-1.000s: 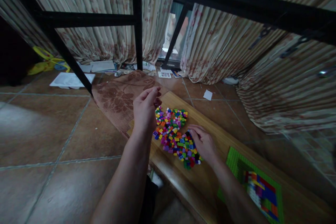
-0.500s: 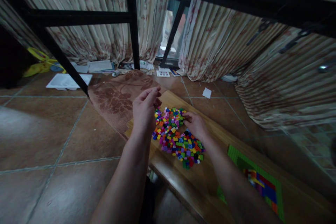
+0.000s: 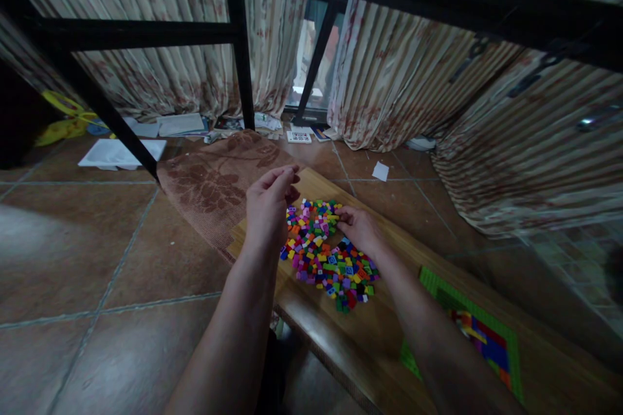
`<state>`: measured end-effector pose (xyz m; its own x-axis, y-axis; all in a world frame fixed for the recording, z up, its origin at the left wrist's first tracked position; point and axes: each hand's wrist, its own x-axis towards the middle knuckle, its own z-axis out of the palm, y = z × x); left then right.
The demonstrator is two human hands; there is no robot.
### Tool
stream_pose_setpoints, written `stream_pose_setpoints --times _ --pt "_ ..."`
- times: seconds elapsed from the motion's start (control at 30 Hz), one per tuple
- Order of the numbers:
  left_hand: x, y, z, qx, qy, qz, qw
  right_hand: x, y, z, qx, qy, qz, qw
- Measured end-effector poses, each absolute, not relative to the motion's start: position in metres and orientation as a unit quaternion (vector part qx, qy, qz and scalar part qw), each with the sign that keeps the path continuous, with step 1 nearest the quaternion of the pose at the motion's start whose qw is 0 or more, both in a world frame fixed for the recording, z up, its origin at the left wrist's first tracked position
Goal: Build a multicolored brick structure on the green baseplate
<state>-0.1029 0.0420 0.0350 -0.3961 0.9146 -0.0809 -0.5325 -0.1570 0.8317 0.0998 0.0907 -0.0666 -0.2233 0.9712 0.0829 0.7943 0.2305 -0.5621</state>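
Note:
A pile of small, many-coloured toy building bricks (image 3: 324,256) is spread over a wooden bench top. My left hand (image 3: 270,198) hovers at the pile's far left side, its fingers curled in a pinch; whatever they might hold is hidden. At the pile's right edge, my right hand (image 3: 359,228) reaches down with thumb and fingertips together among the bricks. Whether a brick is between those fingertips is too small to tell. Partly behind my right forearm lies a green baseplate (image 3: 428,279) with red, blue, yellow and orange bricks built on it.
The wooden bench (image 3: 311,321) has a brown patterned cloth (image 3: 214,181) at its far end. A black metal frame (image 3: 146,35) crosses above. On the tiled floor are a white tray (image 3: 121,152), papers (image 3: 180,124) and a white slip (image 3: 380,172). Curtains (image 3: 399,78) hang behind.
The whole view has shifted slightly to the left. Both hands keep nearly the same poses, with my right fingertips still at the pile's edge.

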Motion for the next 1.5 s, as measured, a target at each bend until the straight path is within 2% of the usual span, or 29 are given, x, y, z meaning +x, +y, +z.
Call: stream_pose_setpoints --times 1.07,1.2,1.33,1.4,1.5 --pt "-0.098 0.043 0.032 0.251 0.421 0.707 0.51 0.105 0.08 -0.048 -0.567 -0.804 0.123 0.127" --pt "-0.09 0.044 0.029 0.287 0.447 0.675 0.512 0.115 0.069 -0.042 -0.584 -0.789 0.123 0.149" --pt "-0.069 0.04 0.017 0.444 0.506 0.558 0.485 0.125 0.053 -0.034 -0.6 -0.764 0.143 0.187" --pt "-0.054 0.033 0.009 0.537 0.524 0.49 0.445 0.131 0.04 -0.032 -0.613 -0.732 0.177 0.24" --pt "-0.029 0.018 0.001 0.622 0.528 0.413 0.405 0.135 0.01 -0.034 -0.615 -0.651 0.25 0.368"
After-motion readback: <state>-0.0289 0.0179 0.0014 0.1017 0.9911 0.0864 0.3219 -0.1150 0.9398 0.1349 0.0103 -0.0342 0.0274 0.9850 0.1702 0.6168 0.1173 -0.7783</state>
